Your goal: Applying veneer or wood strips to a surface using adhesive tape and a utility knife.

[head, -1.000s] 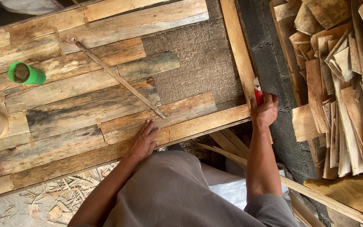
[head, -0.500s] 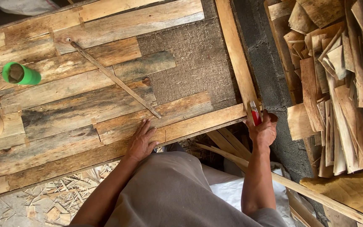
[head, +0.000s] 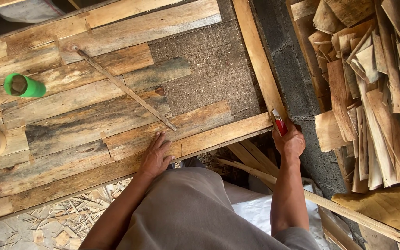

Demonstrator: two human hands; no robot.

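left hand (head: 156, 155): flat, palm down, fingers spread on the plank bench (head: 70, 134), arm stretched forward
right hand (head: 290, 141): closed round a red-handled tool (head: 279, 122), pressed at the bench corner against the long board (head: 258, 60)
thin strip (head: 123, 88): lying diagonal on the bench

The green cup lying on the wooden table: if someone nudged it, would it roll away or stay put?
The green cup lies on its side with its round mouth showing, so a nudge would probably set it rolling. It looks thin and plastic, likely light for its size. The uneven planks of the table might catch it before it gets far.
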